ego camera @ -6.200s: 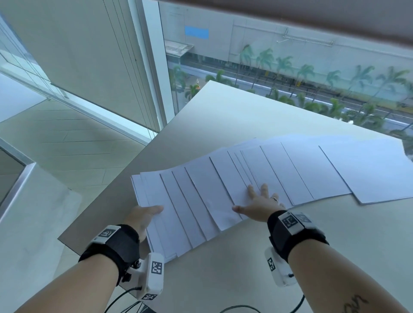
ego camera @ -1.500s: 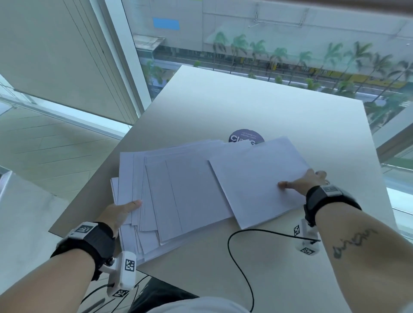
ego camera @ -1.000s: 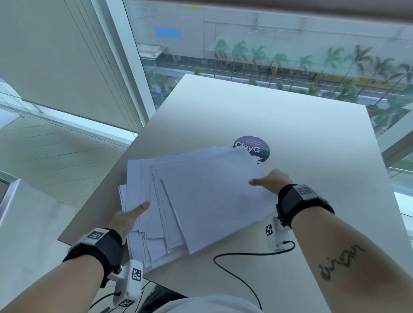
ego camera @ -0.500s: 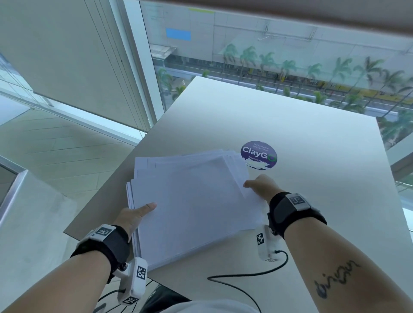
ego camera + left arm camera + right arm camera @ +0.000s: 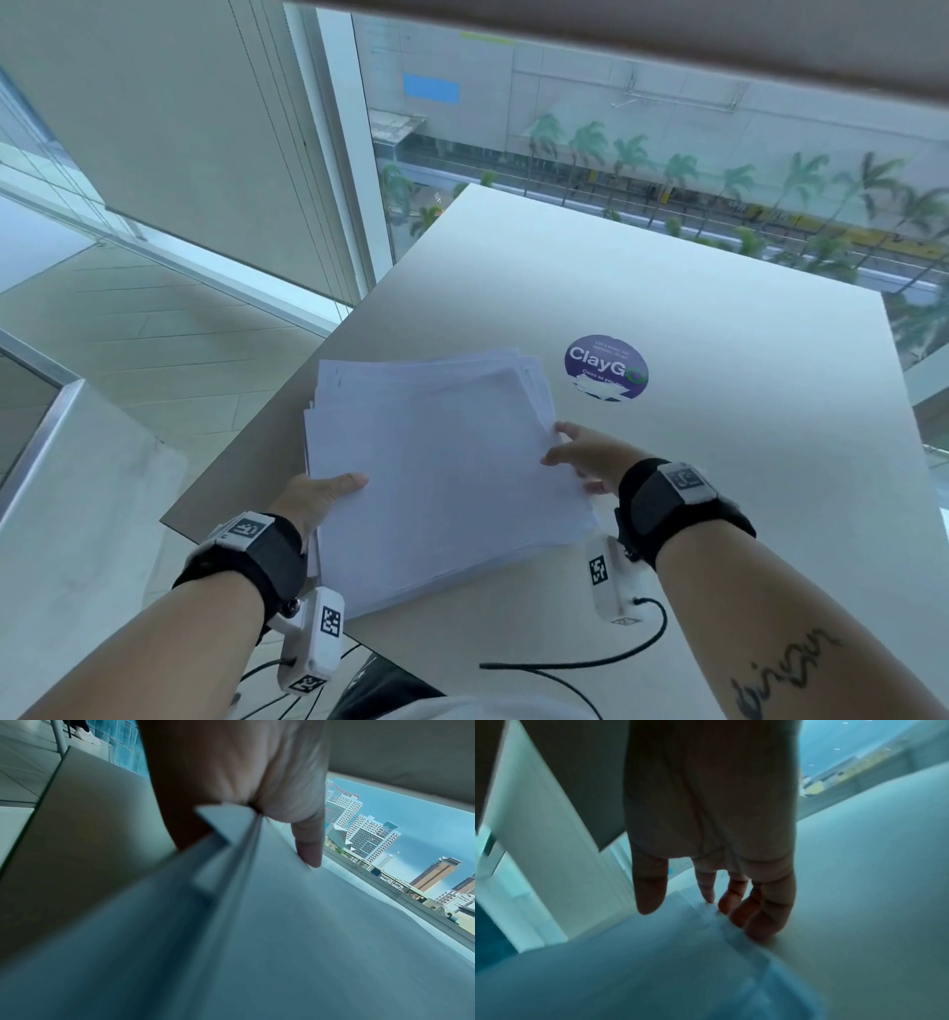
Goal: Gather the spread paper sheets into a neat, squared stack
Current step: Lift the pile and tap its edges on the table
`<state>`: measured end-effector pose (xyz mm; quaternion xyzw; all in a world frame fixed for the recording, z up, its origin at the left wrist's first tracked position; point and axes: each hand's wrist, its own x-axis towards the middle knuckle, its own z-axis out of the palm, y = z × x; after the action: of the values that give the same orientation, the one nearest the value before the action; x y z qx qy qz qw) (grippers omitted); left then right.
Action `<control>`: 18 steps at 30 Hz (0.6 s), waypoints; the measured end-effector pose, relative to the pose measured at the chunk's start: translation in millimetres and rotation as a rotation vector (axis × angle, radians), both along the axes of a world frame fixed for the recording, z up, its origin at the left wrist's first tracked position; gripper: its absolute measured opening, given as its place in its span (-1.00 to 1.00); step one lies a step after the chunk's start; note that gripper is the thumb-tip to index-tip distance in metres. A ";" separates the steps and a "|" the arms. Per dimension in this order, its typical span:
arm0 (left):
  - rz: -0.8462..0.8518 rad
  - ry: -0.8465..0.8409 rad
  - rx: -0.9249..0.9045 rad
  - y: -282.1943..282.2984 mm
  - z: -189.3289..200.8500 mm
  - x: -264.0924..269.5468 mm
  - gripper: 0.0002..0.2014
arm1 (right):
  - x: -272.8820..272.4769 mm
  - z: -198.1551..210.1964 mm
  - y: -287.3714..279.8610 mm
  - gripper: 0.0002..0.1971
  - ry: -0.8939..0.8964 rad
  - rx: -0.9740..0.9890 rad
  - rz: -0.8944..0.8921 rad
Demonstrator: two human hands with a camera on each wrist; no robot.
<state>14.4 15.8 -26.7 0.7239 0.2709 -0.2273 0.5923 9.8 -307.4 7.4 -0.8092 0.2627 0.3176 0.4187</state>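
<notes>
sheets: loose pile between my hands, on desk | left hand: pinches near-left edge, thumb on top, anchoring | right hand: straight fingers push right edge to square it

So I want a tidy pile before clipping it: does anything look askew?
Yes. The paper stack isn't square: at its far right corner several sheet edges fan out in steps, and sheets jut out on the left by the left hand. The right hand is at the right edge. The stack's near left corner overhangs the table.
</notes>
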 end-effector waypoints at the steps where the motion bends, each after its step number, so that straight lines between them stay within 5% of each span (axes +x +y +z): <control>1: -0.002 0.003 -0.006 -1.9 4.8 -1.3 -0.50 | -2.7 0.3 -0.6 -0.33 0.004 -0.012 0.009; 3: -0.011 -0.001 -0.019 -3.8 6.9 -3.1 -0.65 | -6.6 -1.1 -1.5 -0.21 0.004 -0.017 0.020; 7: -0.038 -0.027 0.052 -6.2 5.2 -6.7 -0.60 | -7.5 -14.2 -10.1 -0.05 -0.018 0.025 0.026; 11: 0.002 -0.077 0.091 -7.4 -1.7 -10.4 -0.33 | -18.8 0.1 -3.0 -0.16 -0.048 0.004 0.013; 15: 0.014 -0.142 0.060 -13.1 0.7 -15.7 -0.67 | -27.0 -1.4 -6.8 -0.28 -0.054 -0.010 -0.041; 18: -0.032 -0.174 -0.036 -14.2 4.9 -15.7 -0.63 | -32.3 -10.2 -18.2 -0.27 -0.061 0.034 -0.125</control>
<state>-1.4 1.6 -21.8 0.7342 0.2028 -0.1779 0.6230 -22.4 -325.6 -2.8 -0.7932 0.2943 0.2707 0.4592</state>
